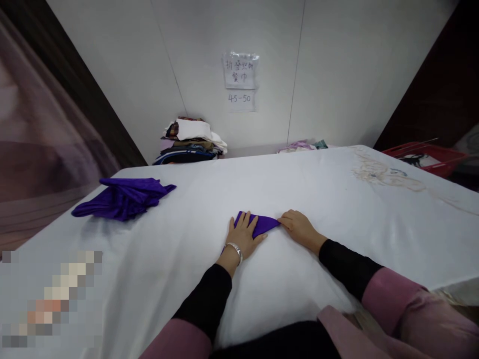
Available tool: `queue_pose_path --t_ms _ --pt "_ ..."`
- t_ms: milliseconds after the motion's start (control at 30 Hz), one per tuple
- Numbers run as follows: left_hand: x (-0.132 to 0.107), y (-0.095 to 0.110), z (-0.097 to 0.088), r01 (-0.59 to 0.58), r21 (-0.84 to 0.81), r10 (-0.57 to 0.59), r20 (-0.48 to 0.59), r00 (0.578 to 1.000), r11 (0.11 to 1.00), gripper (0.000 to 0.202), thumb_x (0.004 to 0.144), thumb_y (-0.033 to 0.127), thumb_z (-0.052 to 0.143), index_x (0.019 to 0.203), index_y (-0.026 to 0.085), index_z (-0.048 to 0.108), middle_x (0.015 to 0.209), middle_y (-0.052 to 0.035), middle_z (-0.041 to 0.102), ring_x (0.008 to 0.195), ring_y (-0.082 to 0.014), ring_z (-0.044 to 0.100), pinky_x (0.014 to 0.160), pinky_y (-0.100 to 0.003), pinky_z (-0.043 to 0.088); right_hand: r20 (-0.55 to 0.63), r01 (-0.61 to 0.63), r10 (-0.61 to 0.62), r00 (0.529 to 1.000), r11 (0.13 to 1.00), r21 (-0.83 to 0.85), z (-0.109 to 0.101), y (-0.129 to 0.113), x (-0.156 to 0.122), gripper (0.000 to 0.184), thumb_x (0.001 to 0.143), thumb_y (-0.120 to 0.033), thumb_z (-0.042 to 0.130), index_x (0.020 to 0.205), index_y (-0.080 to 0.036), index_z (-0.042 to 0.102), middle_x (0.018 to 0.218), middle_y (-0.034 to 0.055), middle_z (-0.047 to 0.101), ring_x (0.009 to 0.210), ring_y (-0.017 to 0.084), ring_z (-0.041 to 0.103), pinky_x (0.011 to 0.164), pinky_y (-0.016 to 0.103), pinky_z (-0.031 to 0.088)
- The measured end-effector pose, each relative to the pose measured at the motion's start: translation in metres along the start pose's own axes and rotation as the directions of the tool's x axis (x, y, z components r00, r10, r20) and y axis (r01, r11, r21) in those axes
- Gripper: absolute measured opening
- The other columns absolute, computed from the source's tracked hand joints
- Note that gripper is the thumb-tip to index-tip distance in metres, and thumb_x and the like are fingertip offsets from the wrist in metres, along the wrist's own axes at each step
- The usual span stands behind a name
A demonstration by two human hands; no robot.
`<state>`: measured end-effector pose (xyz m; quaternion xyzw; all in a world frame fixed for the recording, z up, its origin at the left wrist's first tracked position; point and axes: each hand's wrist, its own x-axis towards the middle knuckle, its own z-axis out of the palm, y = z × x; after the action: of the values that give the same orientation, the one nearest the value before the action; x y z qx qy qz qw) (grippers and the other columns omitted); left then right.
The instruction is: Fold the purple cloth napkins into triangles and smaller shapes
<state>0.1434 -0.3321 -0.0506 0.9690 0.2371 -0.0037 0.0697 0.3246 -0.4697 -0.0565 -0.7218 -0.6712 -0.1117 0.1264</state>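
Observation:
A purple cloth napkin [265, 225], folded into a small pointed shape, lies on the white-covered table [179, 259]. My left hand [245, 237] rests flat on its left part with fingers spread, hiding some of the cloth. At the right-hand tip, my right hand [297, 225] has its thumb and fingers closed on the napkin's point. Farther left on the table sits a crumpled heap of purple cloth [125, 199], apart from both hands.
Folded clothes [190, 142] are stacked against the wall, with more cloth [299, 145] behind the table's far edge. Pale cords [385, 174] lie at the far right near a red basket [441, 162]. A handwritten sign [240, 72] hangs on the wall.

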Motion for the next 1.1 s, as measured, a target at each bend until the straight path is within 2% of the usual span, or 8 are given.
queue_pose_path --t_ms 167,400,600,767,900,1100 --pt "0.0 0.0 0.001 -0.005 0.007 0.005 -0.012 1.0 1.0 0.078 0.08 0.071 0.012 0.141 0.023 0.025 0.15 -0.0089 0.017 0.138 -0.0275 0.008 0.107 -0.056 0.005 -0.018 -0.03 0.03 0.999 0.999 -0.02 -0.001 -0.003 0.0 0.023 0.089 -0.016 0.045 0.092 -0.017 0.067 0.082 0.0065 0.063 0.08 0.019 0.053 0.071 0.031 0.038" --pt "0.001 0.0 0.001 -0.007 0.002 0.007 -0.016 1.0 1.0 0.078 0.081 0.071 0.014 0.141 0.022 0.025 0.15 -0.0087 0.017 0.137 -0.0282 0.009 0.107 -0.056 0.006 -0.004 -0.056 0.056 0.998 0.998 0.023 -0.001 -0.004 0.0 0.024 0.088 -0.015 0.043 0.093 -0.018 0.067 0.083 0.0066 0.062 0.081 0.019 0.053 0.072 0.031 0.039" --pt "0.001 0.0 0.001 -0.001 0.0 0.001 -0.014 1.0 1.0 0.078 0.081 0.07 0.014 0.141 0.022 0.026 0.15 -0.0088 0.016 0.138 -0.0277 0.008 0.107 -0.056 0.006 -0.011 -0.055 0.058 0.998 0.984 0.169 -0.006 -0.004 -0.007 0.033 0.082 -0.009 0.041 0.106 -0.017 0.063 0.095 0.0075 0.062 0.089 0.02 0.052 0.077 0.032 0.042" --pt "0.0 0.0 0.001 -0.001 -0.002 0.001 -0.021 1.0 1.0 0.079 0.08 0.071 0.014 0.141 0.021 0.026 0.15 -0.0092 0.016 0.138 -0.0276 0.008 0.107 -0.056 0.005 -0.032 -0.033 0.038 0.999 0.985 0.167 -0.01 -0.007 -0.007 0.037 0.083 -0.021 0.046 0.118 -0.016 0.055 0.106 0.011 0.058 0.095 0.023 0.05 0.081 0.037 0.041" --pt "0.001 -0.001 0.003 -0.002 0.0 0.002 -0.025 1.0 1.0 0.078 0.081 0.07 0.015 0.141 0.022 0.026 0.15 -0.0088 0.016 0.138 -0.0277 0.009 0.108 -0.055 0.006 -0.009 0.004 -0.003 1.0 0.996 0.093 -0.006 -0.007 -0.001 0.029 0.092 -0.024 0.039 0.107 -0.017 0.062 0.096 0.0092 0.061 0.089 0.021 0.051 0.076 0.034 0.04" --pt "0.001 -0.001 0.004 0.0 -0.005 0.0 -0.025 1.0 1.0 0.077 0.081 0.07 0.017 0.141 0.023 0.025 0.15 -0.0085 0.016 0.138 -0.0273 0.009 0.108 -0.055 0.005 0.018 -0.015 0.015 1.0 1.0 0.01 -0.004 -0.008 0.002 0.026 0.092 -0.02 0.041 0.095 -0.017 0.067 0.085 0.0069 0.062 0.082 0.019 0.052 0.073 0.031 0.038"
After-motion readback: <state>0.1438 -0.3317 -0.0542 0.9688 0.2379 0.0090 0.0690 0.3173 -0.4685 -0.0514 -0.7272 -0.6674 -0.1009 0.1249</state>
